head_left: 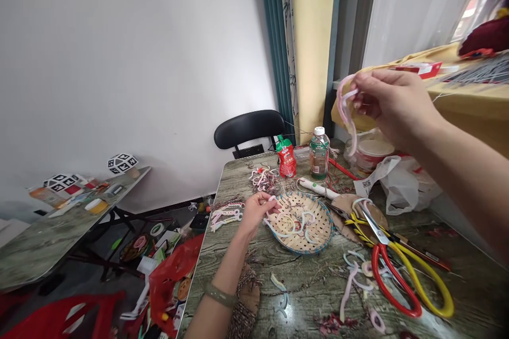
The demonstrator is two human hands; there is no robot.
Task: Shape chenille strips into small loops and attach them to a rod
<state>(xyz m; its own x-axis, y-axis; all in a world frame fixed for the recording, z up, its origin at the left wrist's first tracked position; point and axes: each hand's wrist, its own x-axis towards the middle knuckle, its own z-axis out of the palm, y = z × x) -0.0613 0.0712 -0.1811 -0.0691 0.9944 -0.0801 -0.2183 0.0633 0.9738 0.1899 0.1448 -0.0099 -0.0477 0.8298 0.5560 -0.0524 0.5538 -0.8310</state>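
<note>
My right hand point(392, 98) is raised at the upper right, its fingertips pinching a soft pink-and-white cord point(342, 106) that hangs in a loop. My left hand point(254, 214) is low at the left rim of a shallow woven basket point(324, 225). Its thumb and fingers are pressed together on a pale pastel cord point(278, 232), which trails into the basket. More curled pastel pieces lie inside the basket. To its left rests a bundle of short cords point(227, 215). Scissors with red handles point(382, 275) and others with yellow handles point(433, 286) lie to its right.
Behind the basket stand a red pouch point(287, 159), a green-labelled bottle point(319, 153) and a pile of mixed yarn point(264, 179). A plastic bag point(409, 185) sits at the right. Cord scraps point(349, 291) litter the front. A black chair point(250, 130) backs the table.
</note>
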